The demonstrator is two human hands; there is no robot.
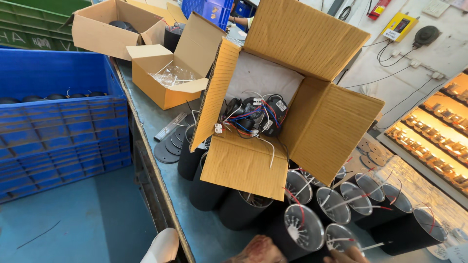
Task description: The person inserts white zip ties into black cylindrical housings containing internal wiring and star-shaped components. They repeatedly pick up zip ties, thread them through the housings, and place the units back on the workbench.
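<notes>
**Hands at the edge of a crowded lamp bench**

Only slivers of both hands show at the bottom edge: the left hand (258, 251) just beside a black lamp can (303, 229), the right hand (347, 256) touching another can (341, 239); whether the fingers grip cannot be told. Beyond the cans, an open box (317, 117) of wired drivers (253, 117) sits tilted on the table (146, 126), a blue crate (58, 122) alongside
</notes>
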